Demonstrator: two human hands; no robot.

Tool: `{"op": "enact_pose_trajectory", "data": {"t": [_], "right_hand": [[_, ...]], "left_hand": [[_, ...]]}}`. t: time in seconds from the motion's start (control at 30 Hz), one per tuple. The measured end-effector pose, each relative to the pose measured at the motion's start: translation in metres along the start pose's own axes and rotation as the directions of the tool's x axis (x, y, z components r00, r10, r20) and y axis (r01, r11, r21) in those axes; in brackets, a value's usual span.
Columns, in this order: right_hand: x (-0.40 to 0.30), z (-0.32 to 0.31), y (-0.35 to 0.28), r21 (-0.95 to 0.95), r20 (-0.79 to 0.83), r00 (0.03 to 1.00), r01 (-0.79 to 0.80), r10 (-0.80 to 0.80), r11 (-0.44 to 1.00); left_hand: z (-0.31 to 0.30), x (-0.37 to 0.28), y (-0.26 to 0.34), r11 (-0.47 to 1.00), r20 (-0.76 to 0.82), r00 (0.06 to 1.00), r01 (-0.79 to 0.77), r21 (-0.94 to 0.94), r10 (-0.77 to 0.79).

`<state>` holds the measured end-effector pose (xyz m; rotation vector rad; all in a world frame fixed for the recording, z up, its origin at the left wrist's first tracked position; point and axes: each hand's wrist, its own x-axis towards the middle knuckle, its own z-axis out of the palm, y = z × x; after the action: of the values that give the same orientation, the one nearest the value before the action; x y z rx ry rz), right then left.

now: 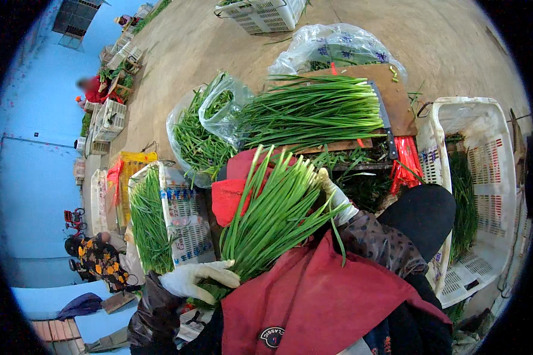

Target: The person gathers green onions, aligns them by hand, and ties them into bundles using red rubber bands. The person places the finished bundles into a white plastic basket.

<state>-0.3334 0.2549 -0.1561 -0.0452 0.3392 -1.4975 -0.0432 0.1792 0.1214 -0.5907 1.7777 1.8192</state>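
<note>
A loose bunch of long green garlic chives (271, 213) lies across my lap, its pale stem ends pointing away from me. At its lower left, my left hand (200, 277), in a white glove, has its fingers around the leafy ends. My right hand (333, 191), also gloved, is against the upper right side of the bunch; its fingers are partly hidden. Beyond, a thick pile of garlic chives (320, 111) rests on a wooden board (395, 102), stem ends to the right. A knife with a black handle (391, 143) lies beside those ends.
A plastic bag of loose greens (204, 137) stands left of the board, another clear bag (337, 44) behind it. White plastic crates holding chives stand at left (188, 222) and right (493, 177). Red plastic strips (406, 159) hang near the knife. Other people (102, 262) are farther left.
</note>
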Motion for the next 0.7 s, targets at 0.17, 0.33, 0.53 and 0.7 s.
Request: {"op": "enact_pose_trajectory", "data": {"t": [0.17, 0.33, 0.53, 0.7], "right_hand": [[0.011, 0.011, -0.002, -0.050, -0.042, 0.999, -0.003, 0.000, 0.999], [0.019, 0.027, -0.007, -0.029, 0.043, 0.999, 0.012, -0.011, 1.000], [0.035, 0.059, -0.009, 0.176, 0.197, 0.980, -0.006, -0.029, 0.984], [0.021, 0.068, -0.018, 0.001, 0.002, 0.996, 0.090, -0.090, 0.996]], "left_hand": [[-0.049, -0.041, -0.038, 0.901, -0.471, 0.850, 0.009, -0.435, -0.236], [-0.097, 0.030, -0.017, 0.952, -0.728, 0.657, 0.051, 0.303, 0.197], [-0.074, 0.132, 0.000, 0.531, -0.319, 0.818, 0.018, 0.847, 0.480], [-0.057, 0.148, 0.000, 0.888, -0.474, 0.753, -0.421, 0.185, 0.456]]}}
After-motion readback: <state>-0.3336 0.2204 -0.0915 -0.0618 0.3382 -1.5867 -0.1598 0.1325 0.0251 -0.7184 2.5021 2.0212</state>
